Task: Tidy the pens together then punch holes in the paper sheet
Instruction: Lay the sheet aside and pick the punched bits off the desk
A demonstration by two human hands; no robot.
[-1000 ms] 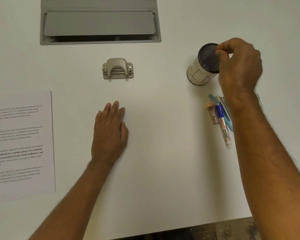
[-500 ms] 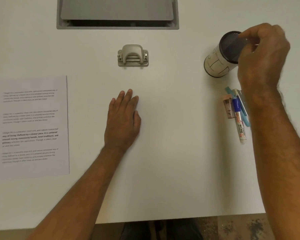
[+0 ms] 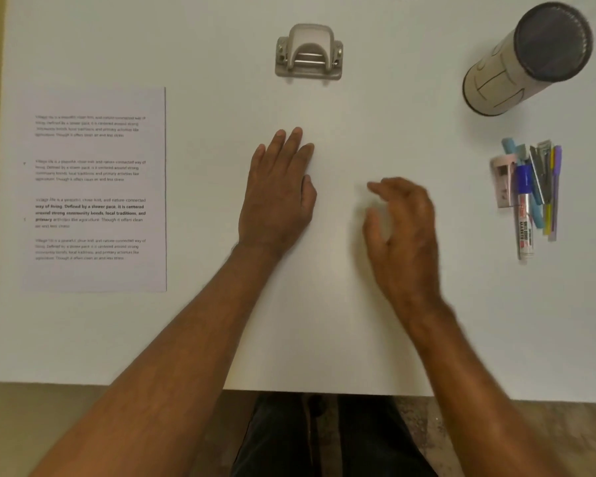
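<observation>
Right hand empty, mid-table; pens well apart.

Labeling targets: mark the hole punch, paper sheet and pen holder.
hole punch (image 3: 308,51), head view, on its lever top.
paper sheet (image 3: 97,277), head view, blank lower margin.
pen holder (image 3: 496,80), head view, beige side wall.

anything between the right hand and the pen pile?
Nothing. In the head view, only bare white table lies between the right hand, empty and curled, and the pen pile. The pen holder stands farther back, off that line.
</observation>
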